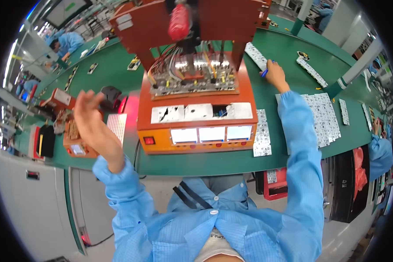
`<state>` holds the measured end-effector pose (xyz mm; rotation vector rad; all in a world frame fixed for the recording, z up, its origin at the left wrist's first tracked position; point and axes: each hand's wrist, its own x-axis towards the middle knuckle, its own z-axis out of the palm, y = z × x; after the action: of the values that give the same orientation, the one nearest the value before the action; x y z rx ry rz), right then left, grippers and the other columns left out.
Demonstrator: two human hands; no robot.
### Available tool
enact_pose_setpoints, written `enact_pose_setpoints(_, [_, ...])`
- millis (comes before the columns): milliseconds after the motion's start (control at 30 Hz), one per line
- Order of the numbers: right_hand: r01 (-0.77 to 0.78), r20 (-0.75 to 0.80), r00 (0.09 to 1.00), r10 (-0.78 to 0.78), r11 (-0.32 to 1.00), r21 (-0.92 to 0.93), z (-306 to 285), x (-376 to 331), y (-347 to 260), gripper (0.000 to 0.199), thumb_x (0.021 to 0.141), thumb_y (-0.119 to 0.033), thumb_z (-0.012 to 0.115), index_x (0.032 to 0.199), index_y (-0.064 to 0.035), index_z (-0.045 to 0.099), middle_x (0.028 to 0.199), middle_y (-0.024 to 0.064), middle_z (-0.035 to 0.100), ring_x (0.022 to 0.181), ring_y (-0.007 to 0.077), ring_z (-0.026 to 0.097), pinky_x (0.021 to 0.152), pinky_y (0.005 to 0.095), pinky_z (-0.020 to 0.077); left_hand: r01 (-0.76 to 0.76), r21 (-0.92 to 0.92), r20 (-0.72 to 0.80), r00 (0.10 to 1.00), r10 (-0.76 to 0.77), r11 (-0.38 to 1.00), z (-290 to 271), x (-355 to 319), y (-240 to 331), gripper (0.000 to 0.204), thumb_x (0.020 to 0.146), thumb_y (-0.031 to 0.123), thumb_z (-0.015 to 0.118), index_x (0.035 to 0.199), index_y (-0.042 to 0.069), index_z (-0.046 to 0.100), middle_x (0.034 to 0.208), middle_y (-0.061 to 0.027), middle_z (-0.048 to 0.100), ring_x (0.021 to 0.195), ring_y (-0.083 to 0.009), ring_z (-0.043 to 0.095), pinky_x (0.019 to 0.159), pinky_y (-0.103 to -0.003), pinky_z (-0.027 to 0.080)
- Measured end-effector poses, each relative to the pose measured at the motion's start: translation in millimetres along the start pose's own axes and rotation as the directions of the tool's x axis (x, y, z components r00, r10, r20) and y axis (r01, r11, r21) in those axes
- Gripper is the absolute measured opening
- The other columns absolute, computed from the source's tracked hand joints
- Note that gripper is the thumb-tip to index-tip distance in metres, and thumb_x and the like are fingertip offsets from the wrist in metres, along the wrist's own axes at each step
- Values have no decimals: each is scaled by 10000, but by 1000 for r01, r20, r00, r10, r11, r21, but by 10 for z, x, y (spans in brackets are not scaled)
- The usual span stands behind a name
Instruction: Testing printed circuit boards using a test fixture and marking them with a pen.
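My left hand (94,126) is raised at the left of an orange test fixture (157,142), beside a black scanner (111,97) that casts red light. Its fingers are blurred by motion but apart, with nothing in them. My right hand (276,75) is closed round a blue pen (265,73) at the near end of a white circuit board strip (254,54), right of the fixture. The fixture's upper plate of wires and probes (196,81) is raised under a red handle (179,22). White boards (198,112) lie in the fixture's front bed, above three lit displays (212,134).
Many white circuit boards (325,118) lie in rows under and beside my right forearm, and another panel (262,135) rests against the fixture. A small orange device (78,146) stands at left. A metal post (349,76) rises at right. Co-workers (70,43) sit further off.
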<state>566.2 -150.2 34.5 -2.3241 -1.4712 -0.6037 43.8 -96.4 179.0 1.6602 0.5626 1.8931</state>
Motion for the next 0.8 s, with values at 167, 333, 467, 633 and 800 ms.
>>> enact_pose_setpoints(167, [-118, 147, 982, 114, 993, 18, 588, 232, 478, 373, 709, -222, 741, 958, -31, 539, 871, 215, 645, 843, 421, 623, 706, 495, 493, -105, 110, 225, 971, 78, 988, -350, -946, 264, 440, 875, 90, 481, 1287, -48, 411, 1159, -160, 521, 991, -238, 557, 915, -376, 431])
enact_pose_setpoints(333, [-817, 730, 577, 366, 269, 511, -245, 285, 249, 274, 773, -266, 730, 925, -91, 583, 901, 81, 677, 823, 223, 649, 613, 334, 465, 85, 145, 336, 933, -130, 986, -678, -1135, 263, 426, 796, -16, 547, 1212, -44, 461, 1076, -142, 520, 907, -221, 582, 859, -342, 449])
enact_pose_setpoints(467, [-732, 804, 589, 87, -365, 575, -972, -535, 140, 328, 816, -259, 710, 1047, -80, 561, 994, 95, 655, 831, 200, 622, 714, 326, 467, 9, 160, 418, 905, -76, 987, -460, -1134, 171, 455, 753, -48, 603, 1192, -31, 485, 1036, -149, 568, 908, -241, 593, 803, -342, 478])
enact_pose_setpoints(633, [-500, 553, 820, 148, -288, 817, -1906, -1954, -677, 541, 822, -217, 664, 1270, 19, 472, 1183, 165, 593, 951, 224, 630, 803, 361, 541, -468, -50, 638, 665, 388, 882, 90, -1233, 246, 459, 761, 63, 702, 1194, 80, 550, 1139, -118, 611, 1069, -277, 580, 923, -426, 434])
enact_pose_setpoints(800, [-625, 663, 748, -12, -347, 699, -2225, -2767, -1144, 582, 642, -215, 765, 1104, 39, 519, 1027, 134, 628, 861, 189, 630, 724, 279, 521, -811, -85, 706, 361, 610, 579, 409, -1325, 403, 299, 890, 150, 573, 1185, 166, 623, 1307, -36, 564, 1236, -194, 508, 1102, -442, 319])
